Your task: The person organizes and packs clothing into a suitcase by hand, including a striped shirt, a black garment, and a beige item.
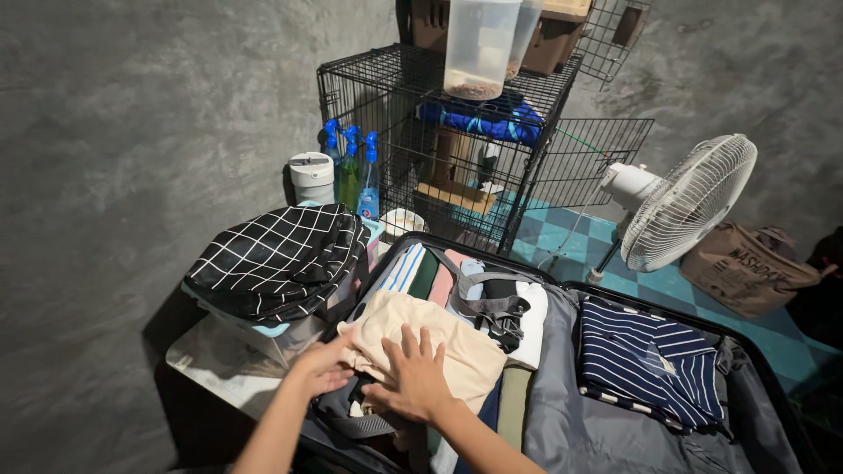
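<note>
An open black suitcase lies on the floor, its left half packed with folded clothes. My right hand rests flat, fingers spread, on a folded beige garment on top of the pile. At that garment's left edge, my left hand pinches the cloth. A grey strap with a black buckle lies across the clothes behind it. A navy striped shirt lies folded in the right half on the grey lining.
A black-and-white checked bag sits on a plastic box left of the suitcase. Behind stand a wire cage with a clear container on top, spray bottles, a white fan and a brown paper bag.
</note>
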